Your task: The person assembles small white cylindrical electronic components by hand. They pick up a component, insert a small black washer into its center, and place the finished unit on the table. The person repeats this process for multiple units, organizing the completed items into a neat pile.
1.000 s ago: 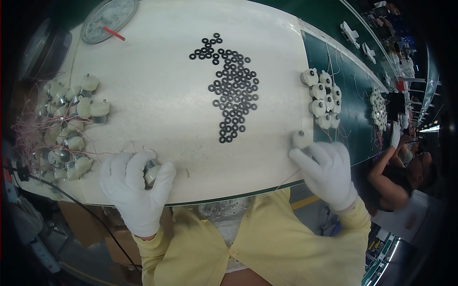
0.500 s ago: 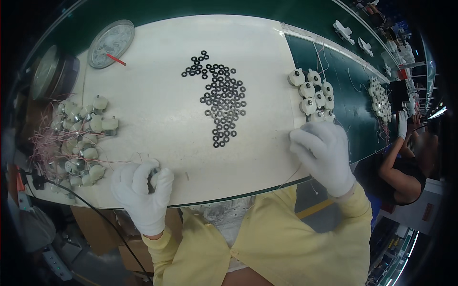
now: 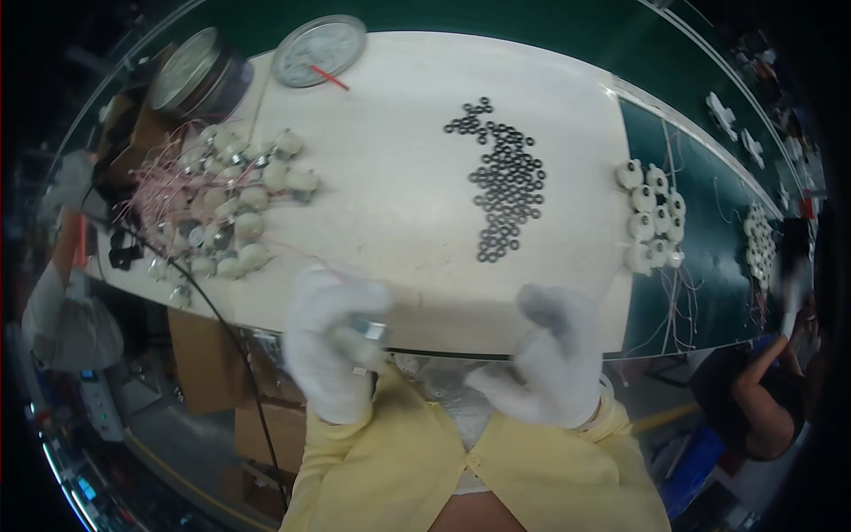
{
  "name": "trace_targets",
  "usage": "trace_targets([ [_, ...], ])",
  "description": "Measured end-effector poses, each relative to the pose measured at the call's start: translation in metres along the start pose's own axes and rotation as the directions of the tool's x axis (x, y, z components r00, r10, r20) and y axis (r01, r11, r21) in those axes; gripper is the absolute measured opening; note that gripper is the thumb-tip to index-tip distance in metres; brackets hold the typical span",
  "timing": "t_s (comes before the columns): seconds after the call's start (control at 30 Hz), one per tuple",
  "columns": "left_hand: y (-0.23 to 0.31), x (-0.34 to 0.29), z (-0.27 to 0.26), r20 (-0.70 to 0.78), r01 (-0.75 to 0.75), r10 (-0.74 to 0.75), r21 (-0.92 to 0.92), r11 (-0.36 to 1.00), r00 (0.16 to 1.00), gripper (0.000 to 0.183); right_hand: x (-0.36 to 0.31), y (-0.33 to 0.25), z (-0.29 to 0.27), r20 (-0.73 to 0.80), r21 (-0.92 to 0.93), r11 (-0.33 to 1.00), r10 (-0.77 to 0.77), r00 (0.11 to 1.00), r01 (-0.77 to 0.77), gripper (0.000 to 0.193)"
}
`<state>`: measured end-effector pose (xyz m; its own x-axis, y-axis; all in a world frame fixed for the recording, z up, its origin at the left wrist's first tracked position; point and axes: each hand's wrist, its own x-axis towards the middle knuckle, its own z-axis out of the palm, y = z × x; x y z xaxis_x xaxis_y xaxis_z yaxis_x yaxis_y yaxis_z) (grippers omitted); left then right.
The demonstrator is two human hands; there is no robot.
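My left hand (image 3: 332, 346), in a white glove, is curled around a small motor (image 3: 370, 332) at the table's front edge. Part of its metal side shows between thumb and fingers; the glove covers the rest. To the right of it, my gloved right hand (image 3: 558, 359) is blurred by motion. Its thumb and fingers are apart, with nothing visible between them. Beyond the hands, many black rings (image 3: 510, 177) lie loose on the white table top (image 3: 381, 177). A neat cluster of cream motors (image 3: 651, 217) with black rings on top stands at the right.
On the left lies a heap of cream motors (image 3: 253, 197) with tangled pink wires. Behind it are a round tin (image 3: 199, 75) and a clear round lid (image 3: 319, 53) with a red stick (image 3: 330, 77). A black cable (image 3: 239, 341) hangs at front left. Co-workers sit at both sides.
The view has swung left, so the table's contents appear farther right. My right hand has left the motor cluster and come in toward my left hand, which still holds the motor.
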<state>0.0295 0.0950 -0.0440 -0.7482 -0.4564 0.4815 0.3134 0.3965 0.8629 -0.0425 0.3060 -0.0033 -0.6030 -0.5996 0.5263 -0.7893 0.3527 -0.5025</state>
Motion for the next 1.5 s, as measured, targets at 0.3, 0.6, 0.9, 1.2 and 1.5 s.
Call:
trace_targets([
  [0.3,0.024,0.015,0.024,0.456,-0.215,0.215,-0.053,0.975,0.864,0.017,-0.011,0.004,0.020,-0.152,0.575,0.805,0.280,0.948,-0.145,0.039],
  [0.6,-0.035,0.073,-0.009,0.145,-0.200,0.155,0.871,0.448,0.977,0.027,-0.015,0.028,-0.072,0.379,0.790,0.188,0.598,0.706,-0.584,0.105],
  [0.9,-0.035,0.055,-0.016,0.401,-0.348,-0.085,0.868,0.355,0.912,0.023,0.002,0.051,-0.082,0.436,0.386,0.477,0.660,0.612,-0.790,0.074],
  [1.2,-0.019,0.014,-0.021,0.228,-0.047,-0.197,0.758,0.651,0.954,0.054,0.037,0.081,-0.029,0.458,-0.029,0.820,0.520,0.721,-0.572,0.036],
  [1.5,-0.034,0.016,-0.031,0.267,-0.094,-0.114,0.657,0.748,0.957,0.062,0.034,0.096,-0.022,0.386,0.085,0.740,0.593,0.707,-0.667,0.032],
])
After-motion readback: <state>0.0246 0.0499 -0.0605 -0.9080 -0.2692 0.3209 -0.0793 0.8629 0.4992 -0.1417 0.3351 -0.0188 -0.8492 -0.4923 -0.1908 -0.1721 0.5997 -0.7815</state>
